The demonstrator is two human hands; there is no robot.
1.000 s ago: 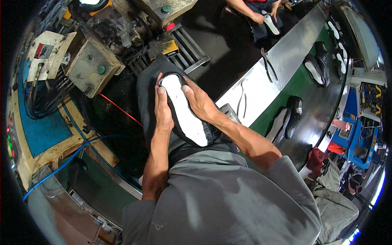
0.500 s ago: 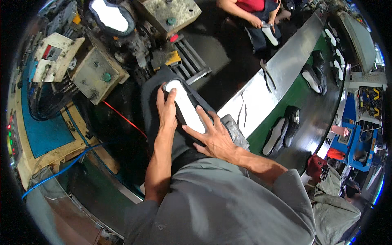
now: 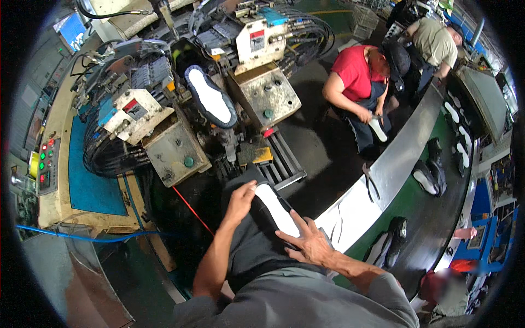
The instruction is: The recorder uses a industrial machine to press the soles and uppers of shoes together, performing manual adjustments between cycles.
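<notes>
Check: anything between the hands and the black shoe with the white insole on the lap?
Nothing visible. The left hand rests on the shoe at its far end, the right hand lies spread on its near end. Both touch it directly.

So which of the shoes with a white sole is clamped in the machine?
The black shoe held sole-up in the machine, above the person's hands. The shoe with a white insole lies between the left hand and right hand; others sit on the conveyor.
</notes>
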